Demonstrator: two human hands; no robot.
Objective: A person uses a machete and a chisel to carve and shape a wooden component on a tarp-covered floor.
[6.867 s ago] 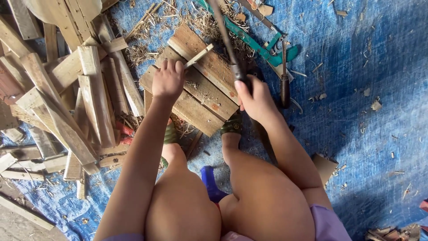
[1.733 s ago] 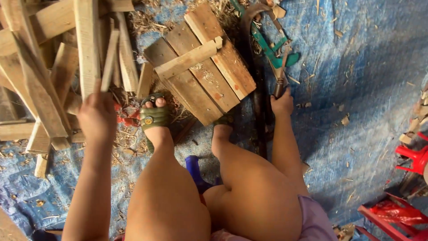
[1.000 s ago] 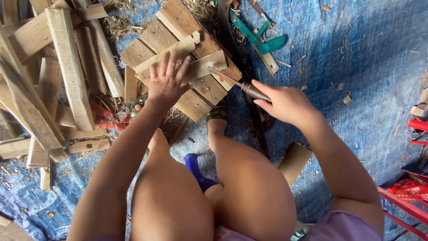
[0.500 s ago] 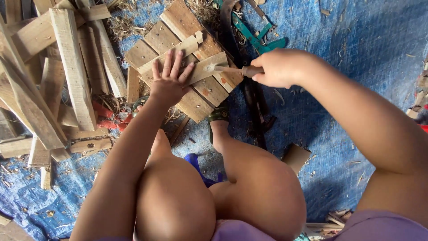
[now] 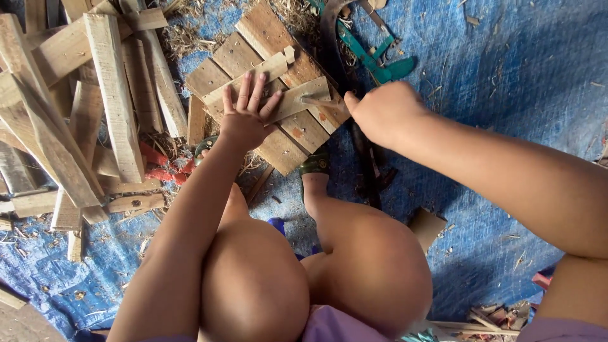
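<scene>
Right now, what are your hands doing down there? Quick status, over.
Left hand flat on wood strip, pinning it to plank board. Right hand shut on a blade handle. Nothing in between.

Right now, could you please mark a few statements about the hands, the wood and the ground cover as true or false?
1. The left hand lies flat, fingers spread, on a wooden strip. True.
2. The strip rests on a slatted wooden board. True.
3. The right hand is open and empty. False: it is closed around a tool whose thin tip meets the strip's end.
4. The ground is covered by a red sheet. False: it is a blue tarp.
5. A pile of wooden sticks lies on the left-hand side. True.
</scene>
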